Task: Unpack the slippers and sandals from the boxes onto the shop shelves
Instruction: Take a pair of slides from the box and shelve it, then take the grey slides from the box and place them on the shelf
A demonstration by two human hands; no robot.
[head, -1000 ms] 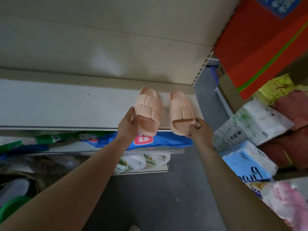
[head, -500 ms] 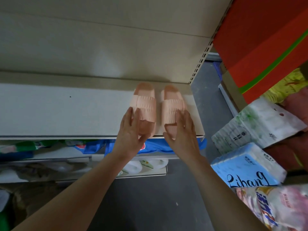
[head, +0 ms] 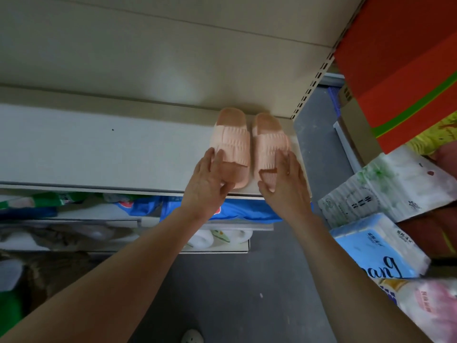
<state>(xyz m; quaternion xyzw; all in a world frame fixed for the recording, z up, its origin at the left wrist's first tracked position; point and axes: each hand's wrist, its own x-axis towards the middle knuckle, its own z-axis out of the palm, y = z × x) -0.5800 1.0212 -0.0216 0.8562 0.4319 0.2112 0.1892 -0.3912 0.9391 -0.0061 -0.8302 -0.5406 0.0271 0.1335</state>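
item: peach slippers, one pair, side by side at the right end of the shelf, toes to the front edge. left hand and right hand: fingers spread flat on the toe ends, likely squaring the pair for display.

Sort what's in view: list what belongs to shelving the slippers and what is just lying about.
Job: left slipper, right slipper, shelf under them, left hand and right hand resting on them.
Lying about: blue tissue pack, red box, blue bag on the lower shelf, white rolls.
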